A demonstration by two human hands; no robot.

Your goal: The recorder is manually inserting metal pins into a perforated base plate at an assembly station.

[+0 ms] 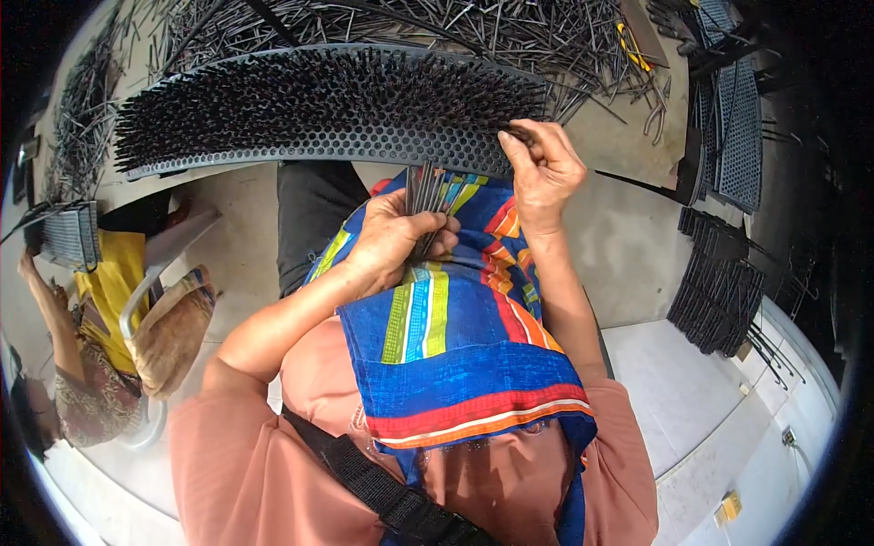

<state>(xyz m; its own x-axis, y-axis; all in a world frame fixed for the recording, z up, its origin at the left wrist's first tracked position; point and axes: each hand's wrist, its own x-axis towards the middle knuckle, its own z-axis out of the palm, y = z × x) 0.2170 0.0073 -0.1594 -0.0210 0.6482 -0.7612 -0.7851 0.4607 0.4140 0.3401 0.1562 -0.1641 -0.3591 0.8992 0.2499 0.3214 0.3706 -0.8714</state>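
Observation:
A long black perforated panel [364, 144] stretches across in front of me, slightly bowed in this view. Thin dark rods [319, 96] stand packed in most of its holes, while the strip along its near edge shows bare holes. My left hand [387, 238] is closed around a bundle of thin dark rods [425, 189], whose tips point up toward the panel's near edge. Over the panel's right end, the thumb and fingers of my right hand [549, 173] pinch a short dark rod [517, 134], partly hidden by the fingers.
Behind the panel lies a table [669, 136] strewn with loose rods [510, 32] and yellow-handled pliers [633, 47]. A striped cloth [473, 373] covers my lap. Another person [96, 391] works at the left with a smaller perforated piece [70, 237]. Dark rods [719, 287] are bunched at the right.

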